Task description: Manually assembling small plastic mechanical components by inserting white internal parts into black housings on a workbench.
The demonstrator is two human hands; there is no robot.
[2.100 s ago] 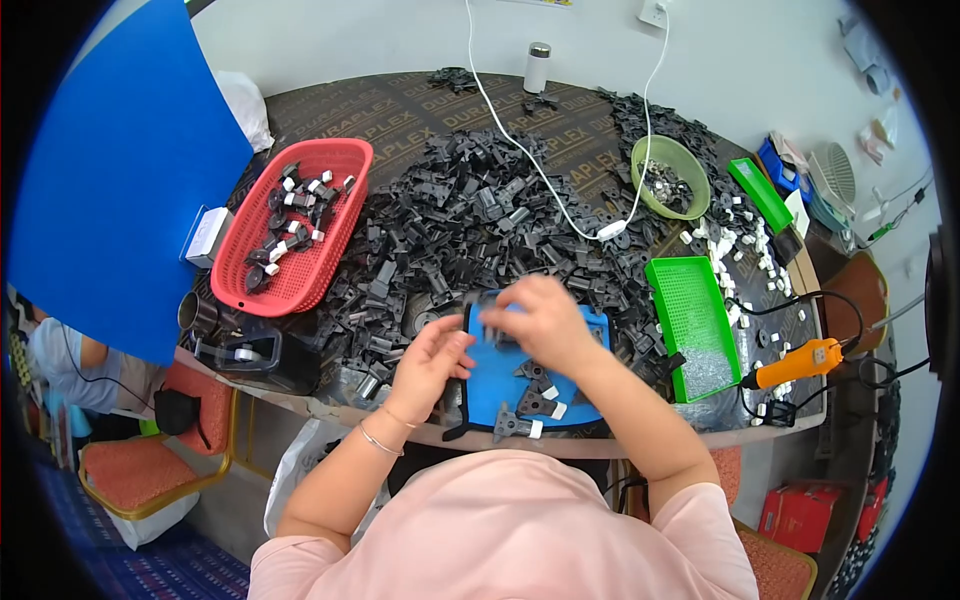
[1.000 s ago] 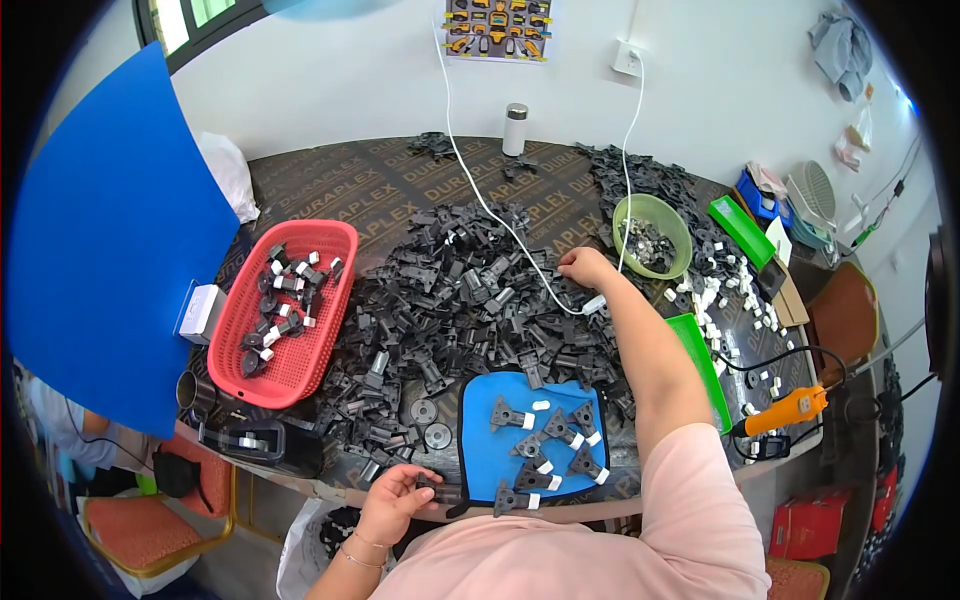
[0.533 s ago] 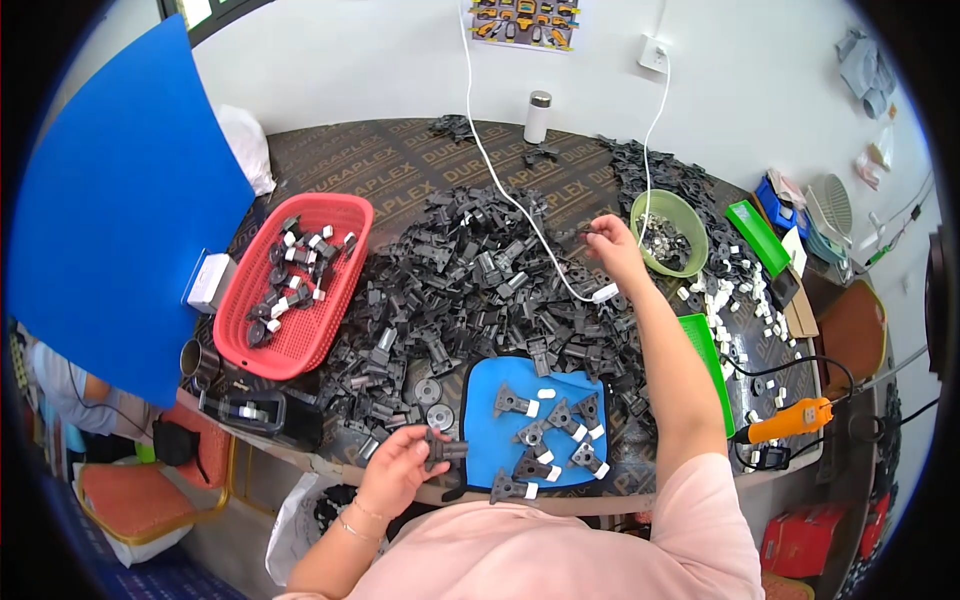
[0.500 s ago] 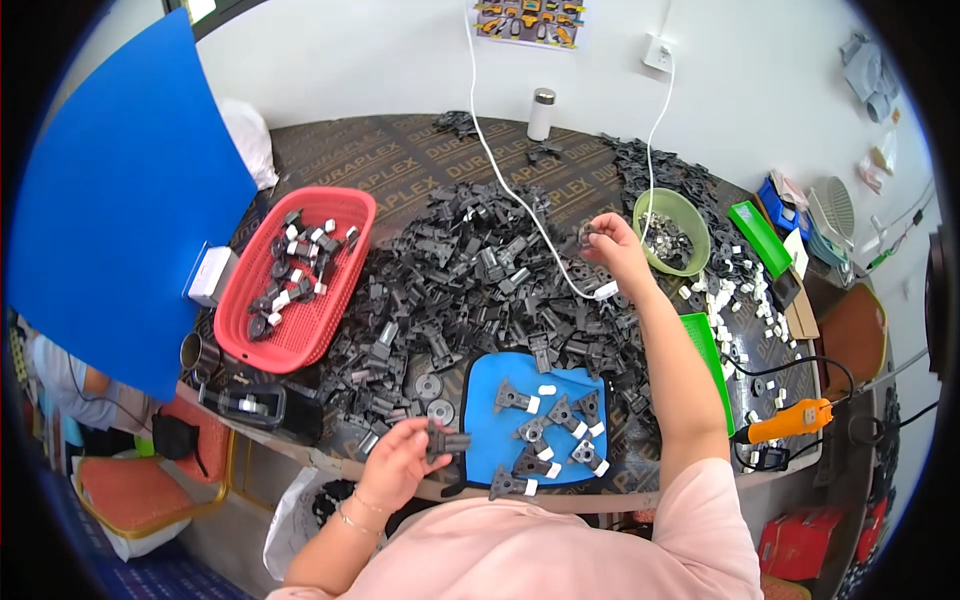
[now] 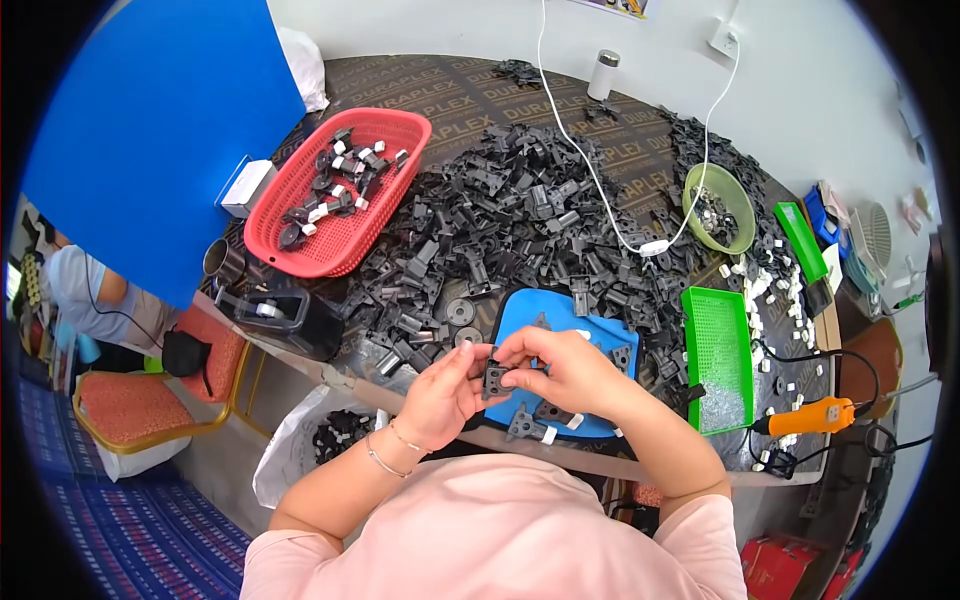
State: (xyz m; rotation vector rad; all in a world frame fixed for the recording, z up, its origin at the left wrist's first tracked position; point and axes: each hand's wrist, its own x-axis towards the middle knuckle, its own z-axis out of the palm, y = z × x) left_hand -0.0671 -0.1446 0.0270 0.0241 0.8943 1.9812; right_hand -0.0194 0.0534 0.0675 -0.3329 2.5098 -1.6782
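Note:
My two hands meet over the front left corner of a blue mat [image 5: 520,310]. Between them is a black plastic bracket [image 5: 495,381] with small holes in its face. The fingers of my left hand [image 5: 440,397] close on its left side. My right hand [image 5: 565,370] pinches it from the right with thumb and forefinger; any small piece inside that pinch is hidden. On the mat lie several similar brackets, one of them a black bracket [image 5: 521,422] with a white cap [image 5: 549,435]. My right hand covers part of the others.
A large heap of black plastic parts [image 5: 520,200] spreads beyond the mat. At left stands a red basket [image 5: 340,258] of capped parts. To the right are a green tray [image 5: 718,340], a light green bowl [image 5: 730,240] of small metal pieces, scattered white caps and an orange corded tool [image 5: 810,417].
My right hand has come back from beside the light green bowl to my left hand. The bracket in my left hand has moved right, over the mat's corner. The whole view has shifted.

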